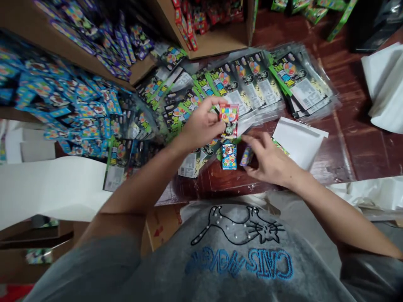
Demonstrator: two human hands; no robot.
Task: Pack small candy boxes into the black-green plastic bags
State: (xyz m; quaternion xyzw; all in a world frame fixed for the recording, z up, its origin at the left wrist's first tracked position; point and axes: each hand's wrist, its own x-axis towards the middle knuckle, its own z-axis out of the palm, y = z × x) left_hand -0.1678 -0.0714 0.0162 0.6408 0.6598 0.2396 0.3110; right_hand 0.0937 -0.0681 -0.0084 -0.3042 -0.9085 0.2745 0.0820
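My left hand (204,123) is closed on a small red printed box (229,121), thumb on its front, held above the table. Just below it a small blue box (229,157) lies on the dark red wooden table. My right hand (267,157) grips a small purple box (246,156) between thumb and fingers, right beside the blue box. Partly behind the right hand, a green packet (280,147) shows on a white envelope-like sheet (299,142). Printed plastic bags (245,79) with black and green designs lie in overlapping rows beyond my hands.
Heaped blue boxes (63,100) fill the left side. Cardboard boxes at the back hold purple boxes (103,37) and red boxes (201,19). Green packets (315,14) lie at the far right, near a black object (374,25). White paper (387,88) rests at the right edge.
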